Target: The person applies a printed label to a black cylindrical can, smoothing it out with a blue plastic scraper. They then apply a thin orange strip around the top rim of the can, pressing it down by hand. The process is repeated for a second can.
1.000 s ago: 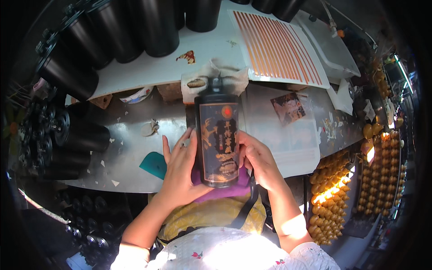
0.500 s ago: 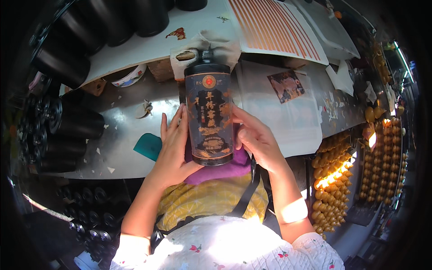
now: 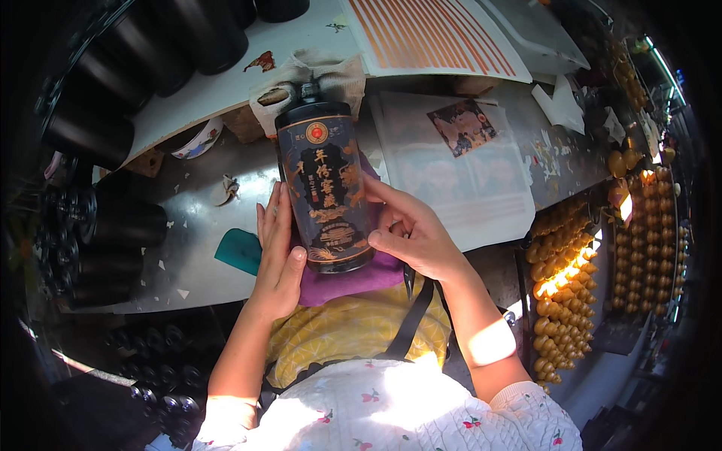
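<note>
A dark bottle [image 3: 322, 180] with a black and orange label lies between my hands, its neck pointing away from me. My left hand [image 3: 278, 263] lies along its left side, fingers stretched forward and thumb by the lower edge. My right hand [image 3: 417, 229] holds the right side, fingers curled against the bottle and thumb near its base. Part of those fingers is hidden. Under the bottle is a purple cloth [image 3: 353, 282] over the table's front edge and my lap. A whitish, stained cloth [image 3: 342, 79] sits behind the bottle's neck.
A teal scraper [image 3: 239, 250] lies left of my left hand. Black bottles [image 3: 124, 218] stand and lie at the left. To the right are translucent sheets [image 3: 481, 218] with a picture card [image 3: 462, 128]. Orange strips [image 3: 436, 37] lie behind; gold bottles [image 3: 560, 323] crowd the right.
The bottle has tilted slightly, its neck leaning further left. My left thumb has come up beside the bottle's base, and my right thumb has shifted down toward the base. The view has swung a little.
</note>
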`<act>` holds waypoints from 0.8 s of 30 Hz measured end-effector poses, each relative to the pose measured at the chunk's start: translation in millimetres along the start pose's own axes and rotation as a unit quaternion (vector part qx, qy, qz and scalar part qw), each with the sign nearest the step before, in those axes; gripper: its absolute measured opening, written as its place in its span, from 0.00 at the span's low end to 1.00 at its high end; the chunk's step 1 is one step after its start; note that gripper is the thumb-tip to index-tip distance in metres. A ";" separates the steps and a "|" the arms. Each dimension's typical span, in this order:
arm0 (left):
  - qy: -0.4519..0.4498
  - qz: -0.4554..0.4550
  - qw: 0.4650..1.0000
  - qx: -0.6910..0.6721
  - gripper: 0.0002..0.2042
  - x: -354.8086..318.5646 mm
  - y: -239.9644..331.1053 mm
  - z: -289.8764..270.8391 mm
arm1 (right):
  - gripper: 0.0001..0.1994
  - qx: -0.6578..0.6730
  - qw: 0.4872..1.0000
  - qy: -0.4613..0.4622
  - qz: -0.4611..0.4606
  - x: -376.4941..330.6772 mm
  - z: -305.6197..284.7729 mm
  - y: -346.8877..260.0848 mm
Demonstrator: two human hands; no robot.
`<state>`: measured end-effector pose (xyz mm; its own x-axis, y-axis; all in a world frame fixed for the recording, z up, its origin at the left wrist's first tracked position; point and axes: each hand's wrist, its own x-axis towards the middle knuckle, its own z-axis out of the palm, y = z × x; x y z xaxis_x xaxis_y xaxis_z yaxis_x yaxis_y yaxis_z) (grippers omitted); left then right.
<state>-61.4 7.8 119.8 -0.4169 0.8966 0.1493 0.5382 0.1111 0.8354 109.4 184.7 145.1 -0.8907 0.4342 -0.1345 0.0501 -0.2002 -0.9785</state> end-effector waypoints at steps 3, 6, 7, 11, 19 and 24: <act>0.000 0.000 1.000 -0.003 0.46 -1.8 -1.2 -1.6 | 0.39 -0.007 1.000 -0.003 0.000 0.9 0.2 1.3; 0.000 0.011 1.000 -0.007 0.46 -1.4 -4.2 -1.7 | 0.39 -0.014 1.000 0.003 0.002 0.5 0.7 -1.5; 0.000 0.008 1.000 -0.004 0.46 -2.0 -4.5 -0.4 | 0.39 -0.015 1.000 0.005 0.002 0.4 1.2 -1.4; 0.002 0.009 1.000 -0.002 0.45 -3.7 -5.4 1.0 | 0.40 0.000 1.000 -0.004 0.001 1.8 -1.3 1.6; 0.001 0.044 0.999 0.004 0.39 -5.4 -10.0 1.8 | 0.44 -0.020 1.000 -0.007 -0.016 2.3 1.8 -1.3; 0.014 0.054 0.998 0.000 0.37 -5.7 -7.9 2.5 | 0.44 -0.011 1.000 -0.007 -0.026 2.4 2.0 -0.1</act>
<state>-61.4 2.9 111.0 -0.3767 0.8912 0.2527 0.5809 0.0148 0.8138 106.3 184.0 145.3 -0.8982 0.4318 -0.0822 0.0137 -0.1594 -0.9871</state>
